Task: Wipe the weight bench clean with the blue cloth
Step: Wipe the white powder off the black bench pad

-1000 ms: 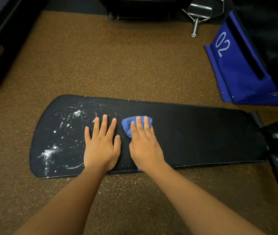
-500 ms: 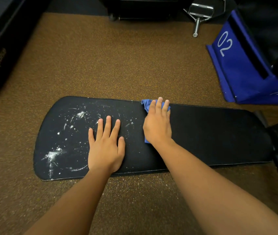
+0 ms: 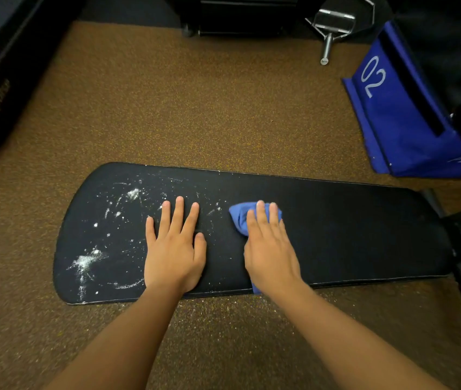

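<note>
The black bench (image 3: 336, 229) lay lengthwise across the view above a brown speckled floor (image 3: 184, 102). White powder (image 3: 85, 261) was scattered over its left end, with thinner specks reaching toward the middle; the right part looked dark and clean.

The left hand (image 3: 174, 249) rested flat on the pad just right of the powder, fingers straight and slightly spread, holding nothing.

The right hand (image 3: 270, 249) pressed flat on the cloth (image 3: 239, 216), fingers straight and close together. The blue cloth lay bunched under it near the middle of the bench, sticking out past the fingertips on the left, with a small corner showing below the wrist at the near edge.

A blue pad marked "02" (image 3: 398, 108) stood at the upper right, and a metal handle (image 3: 332, 26) lay beyond it on the floor.
</note>
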The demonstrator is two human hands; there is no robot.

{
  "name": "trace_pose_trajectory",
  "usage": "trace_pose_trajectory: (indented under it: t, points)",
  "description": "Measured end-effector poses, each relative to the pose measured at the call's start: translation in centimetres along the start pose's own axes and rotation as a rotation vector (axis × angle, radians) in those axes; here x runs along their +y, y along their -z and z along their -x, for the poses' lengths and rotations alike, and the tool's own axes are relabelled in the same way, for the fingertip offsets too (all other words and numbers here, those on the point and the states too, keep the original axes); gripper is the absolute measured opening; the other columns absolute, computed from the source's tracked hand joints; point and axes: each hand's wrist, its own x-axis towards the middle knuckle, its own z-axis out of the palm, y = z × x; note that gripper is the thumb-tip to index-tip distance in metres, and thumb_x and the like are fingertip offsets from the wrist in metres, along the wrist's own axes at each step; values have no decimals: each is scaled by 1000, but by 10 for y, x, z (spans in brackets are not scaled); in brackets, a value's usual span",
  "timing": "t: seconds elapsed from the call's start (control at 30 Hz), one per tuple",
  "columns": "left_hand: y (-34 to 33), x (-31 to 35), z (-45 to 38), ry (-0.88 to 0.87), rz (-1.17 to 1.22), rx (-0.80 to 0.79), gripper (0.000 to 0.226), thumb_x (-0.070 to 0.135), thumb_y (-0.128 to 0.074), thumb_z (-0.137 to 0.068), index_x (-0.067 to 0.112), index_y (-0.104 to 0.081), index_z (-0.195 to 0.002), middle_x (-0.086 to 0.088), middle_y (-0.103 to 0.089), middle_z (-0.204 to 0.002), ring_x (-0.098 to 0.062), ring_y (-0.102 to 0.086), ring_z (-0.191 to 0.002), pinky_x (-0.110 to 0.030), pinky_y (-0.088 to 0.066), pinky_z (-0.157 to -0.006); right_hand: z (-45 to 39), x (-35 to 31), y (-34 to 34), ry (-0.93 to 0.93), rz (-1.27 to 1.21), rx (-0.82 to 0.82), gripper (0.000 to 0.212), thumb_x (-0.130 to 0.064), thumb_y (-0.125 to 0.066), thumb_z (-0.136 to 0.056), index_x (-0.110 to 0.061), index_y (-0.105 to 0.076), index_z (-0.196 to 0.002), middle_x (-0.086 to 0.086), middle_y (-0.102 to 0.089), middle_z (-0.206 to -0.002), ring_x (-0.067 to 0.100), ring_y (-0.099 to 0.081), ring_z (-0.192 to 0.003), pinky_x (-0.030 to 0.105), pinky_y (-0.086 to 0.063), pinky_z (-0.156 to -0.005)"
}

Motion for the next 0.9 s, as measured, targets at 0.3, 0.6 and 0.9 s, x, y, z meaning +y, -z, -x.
trace_pose_trajectory:
  t: [0.3, 0.6, 0.9]
  points:
    - [0, 2, 0, 1, -15, -8, 61, 46, -11, -93, 31, -8, -152, 2, 0, -161, -19, 10, -146, -50, 2, -117, -101, -24, 7, -190, 3, 33, 60, -13, -36, -96, 0, -9, -148, 22, -4, -157, 40, 4, -144, 49, -7, -118]
    - [0, 1, 0, 3, -11, -6, 61, 44, -13, -93, 30, -11, -152, 1, -3, -161, -20, 8, -147, -50, 1, -117, -27, 6, 0, 65, -8, 10, 53, -12, -45, -90, 0, -37, -141, 22, -32, -150, 40, -19, -142, 50, -25, -112]
    - [0, 3, -1, 11, -21, -14, 61, 45, -11, -92, 31, -8, -152, 2, 1, -161, -19, 11, -146, -49, 3, -117, -106, -22, 11, -183, -30, 37, 59, -10, -35, -94, 0, -13, -148, 21, -8, -157, 39, 1, -144, 49, -7, -117]
